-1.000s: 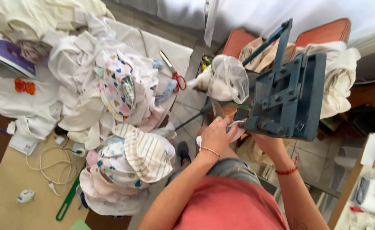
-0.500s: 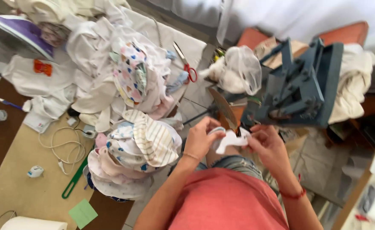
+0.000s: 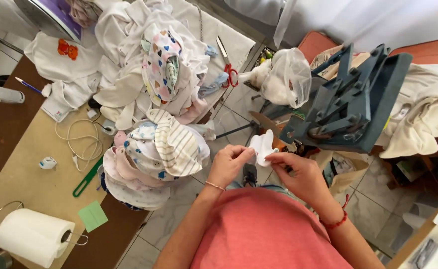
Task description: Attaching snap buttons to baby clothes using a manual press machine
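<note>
Both of our hands are on a small white fabric piece (image 3: pixel 263 147), held in front of our chest just below the blue-grey press (image 3: pixel 348 107). Left hand (image 3: pixel 229 164) pinches its lower left edge, right hand (image 3: pixel 301 174) pinches the right side; fingers closed on the cloth, hands close together.

Change vs a second ago: the hands were up at the press base, now they are off it and down near the body with the piece between them. Half a second ago they were already working the piece; grip looks tighter now, piece more upright. Our read: the piece is out of the press and being handled or checked by hand.

Relative to the press:
- clear bag of white stuff (image 3: pixel 286 77) just left of it
- cream garment (image 3: pixel 420 117) draped to its right
- red-handled scissors (image 3: pixel 227 62) further left, on the white cloth
- stack of printed and striped baby garments (image 3: pixel 152 159) lower left, at the bench (image 3: pixel 25 184) edge
- paper towel roll (image 3: pixel 30 236) far lower left

The press is open, nothing visible in it.
</note>
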